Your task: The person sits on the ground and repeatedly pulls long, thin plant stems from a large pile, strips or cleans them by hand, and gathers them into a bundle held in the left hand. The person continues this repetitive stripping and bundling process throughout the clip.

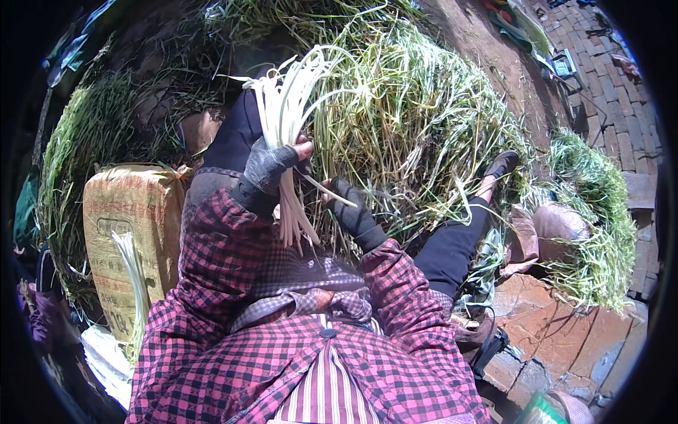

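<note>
A bundle of long pale stalks (286, 111), probably garlic chives or a similar leafy vegetable, is gripped in my left hand (275, 164), which wears a dark fingerless glove. Its pale ends hang below the fist and its leafy part fans out above. One single stalk (331, 192) slants from beside the bundle toward my right hand (352, 206), also in a dark fingerless glove. The right fingers are partly hidden, so whether they pinch anything is unclear. Beyond both hands lies a large heap of green and yellowed stalks (402, 122).
At left, more pale stalks (132, 270) rest against a yellow printed sack (132, 196), with green leaves (90, 132) behind it. On the right are another leafy pile (588, 169), a pinkish plastic bag (559, 222) and reddish paving slabs (551, 318). My legs flank the heap.
</note>
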`<state>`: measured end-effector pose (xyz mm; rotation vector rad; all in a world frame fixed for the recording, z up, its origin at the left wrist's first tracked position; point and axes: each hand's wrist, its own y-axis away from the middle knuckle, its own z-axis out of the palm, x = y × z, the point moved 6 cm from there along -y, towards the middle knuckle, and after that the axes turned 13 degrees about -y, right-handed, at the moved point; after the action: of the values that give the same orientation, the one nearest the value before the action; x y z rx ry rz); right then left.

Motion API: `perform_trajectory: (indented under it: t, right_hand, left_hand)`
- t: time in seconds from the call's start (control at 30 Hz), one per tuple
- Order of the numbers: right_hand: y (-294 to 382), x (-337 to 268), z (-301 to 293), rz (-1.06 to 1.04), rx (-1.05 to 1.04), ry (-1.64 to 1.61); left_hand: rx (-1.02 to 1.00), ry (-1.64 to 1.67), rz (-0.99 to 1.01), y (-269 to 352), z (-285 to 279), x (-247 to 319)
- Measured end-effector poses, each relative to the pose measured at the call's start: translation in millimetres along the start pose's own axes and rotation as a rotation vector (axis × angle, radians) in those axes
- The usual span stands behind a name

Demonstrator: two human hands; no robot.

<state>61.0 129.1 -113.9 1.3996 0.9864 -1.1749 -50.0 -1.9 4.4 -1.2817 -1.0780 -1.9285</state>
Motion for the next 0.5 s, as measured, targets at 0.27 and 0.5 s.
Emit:
perform_trajectory:
  t: [0.27,0.5]
  right_hand:
    - [11.3,25.4,-104.8,0.417,0.357,0.903]
    - [65.3,-2.9,-167.4,0.048,0.689,0.927]
  left_hand:
    - [-0.167,0.778,0.366,-11.9,-58.5,30.7]
    - [-0.198,0.702,0.323,-10.4,-45.9,20.1]
